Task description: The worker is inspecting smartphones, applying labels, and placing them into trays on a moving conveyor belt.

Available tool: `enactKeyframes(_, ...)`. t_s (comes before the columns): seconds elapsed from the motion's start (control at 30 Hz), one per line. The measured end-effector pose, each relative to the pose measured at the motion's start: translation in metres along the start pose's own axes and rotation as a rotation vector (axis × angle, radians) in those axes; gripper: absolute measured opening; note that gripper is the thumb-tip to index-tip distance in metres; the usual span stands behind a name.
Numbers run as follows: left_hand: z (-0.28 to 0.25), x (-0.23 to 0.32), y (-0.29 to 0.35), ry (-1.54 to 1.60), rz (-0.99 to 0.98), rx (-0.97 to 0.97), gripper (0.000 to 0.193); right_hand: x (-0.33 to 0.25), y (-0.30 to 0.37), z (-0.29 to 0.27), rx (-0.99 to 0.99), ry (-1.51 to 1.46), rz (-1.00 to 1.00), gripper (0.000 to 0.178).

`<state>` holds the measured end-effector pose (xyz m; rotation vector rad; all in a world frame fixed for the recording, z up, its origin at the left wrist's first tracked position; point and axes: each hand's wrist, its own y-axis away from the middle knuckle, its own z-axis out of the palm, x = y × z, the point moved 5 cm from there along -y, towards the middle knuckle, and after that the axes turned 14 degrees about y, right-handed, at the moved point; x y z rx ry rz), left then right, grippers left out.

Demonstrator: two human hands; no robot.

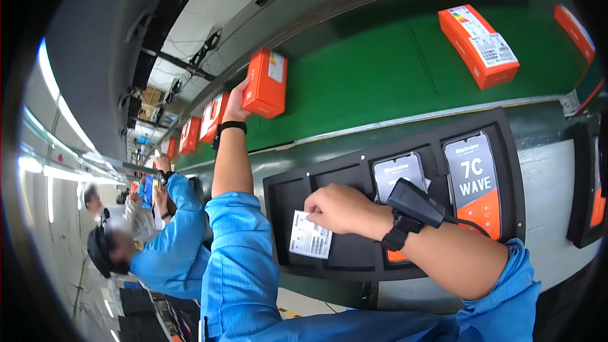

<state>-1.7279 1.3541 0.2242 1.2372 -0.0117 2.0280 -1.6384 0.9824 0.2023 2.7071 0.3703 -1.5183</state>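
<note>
My left hand (pixel 236 102) is stretched out to the far left and closed round the near side of an orange box (pixel 265 88), over the green conveyor belt. A white label is on the box's top. My right hand (pixel 339 208) pinches the upper corner of a white printed slip (pixel 310 235), which lies over the left compartment of a black tray (pixel 286 195). Right of that hand sits a phone (pixel 400 170) with a grey and orange front, partly hidden by my wrist and the black device (pixel 415 202) strapped there. A similar phone (pixel 475 177) fills the rightmost compartment.
On the green belt (pixel 361 76) stand a labelled orange box (pixel 478 47) at the right, another (pixel 575 31) at the far right edge, and several at the left. A co-worker in blue (pixel 171 247) works to my left. Another black tray (pixel 579 190) lies at the right.
</note>
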Motion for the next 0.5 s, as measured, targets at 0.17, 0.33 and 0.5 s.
enactKeyframes(0.17,0.017,-0.017,0.066,-0.662,0.589,0.444,0.041,-0.011,-0.014,-0.034,0.265,-0.06,-0.069,0.018)
enactKeyframes(0.33,0.131,-0.102,0.164,-0.354,0.357,-0.216,0.033,0.01,-0.01,-0.088,0.694,-0.076,0.147,0.014)
enactKeyframes(0.5,0.129,-0.101,0.171,-0.625,0.448,-0.01,0.018,0.032,-0.017,-0.109,0.69,-0.06,0.235,0.017)
